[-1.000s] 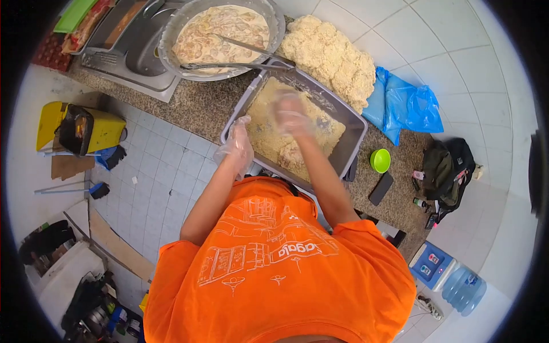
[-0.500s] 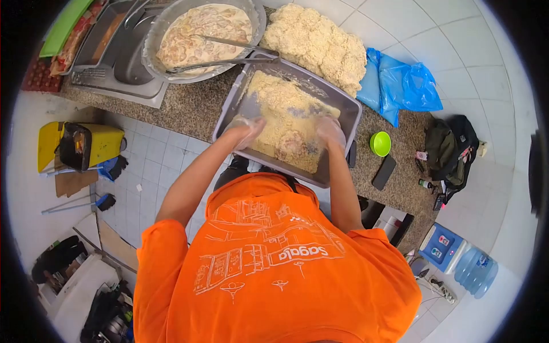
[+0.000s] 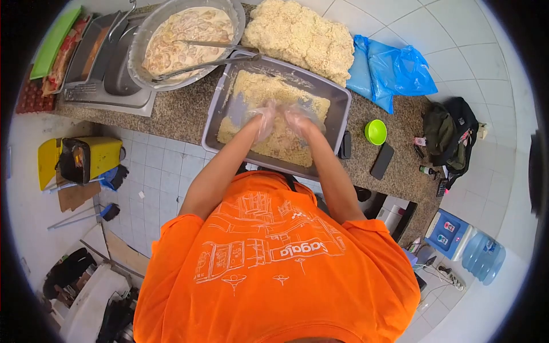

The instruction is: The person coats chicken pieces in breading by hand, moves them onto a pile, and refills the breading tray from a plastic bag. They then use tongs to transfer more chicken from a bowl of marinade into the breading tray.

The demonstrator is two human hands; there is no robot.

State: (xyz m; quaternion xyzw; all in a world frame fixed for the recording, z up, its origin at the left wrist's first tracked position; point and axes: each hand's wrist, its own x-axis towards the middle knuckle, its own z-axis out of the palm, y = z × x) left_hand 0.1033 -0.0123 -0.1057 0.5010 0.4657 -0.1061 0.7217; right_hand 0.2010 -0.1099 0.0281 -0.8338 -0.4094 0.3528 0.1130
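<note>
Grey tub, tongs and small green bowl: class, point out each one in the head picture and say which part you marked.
Grey tub (image 3: pixel 339 107): head view, inner wall at picture right.
Tongs (image 3: pixel 225 61): head view, lower arm.
Small green bowl (image 3: pixel 376 132): head view, inside.

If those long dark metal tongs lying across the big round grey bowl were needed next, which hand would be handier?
Probably the left hand: it sits nearer the tongs, whose joined end lies near the far-left corner of the grey rectangular plastic tub. The right hand is farther across.
</note>
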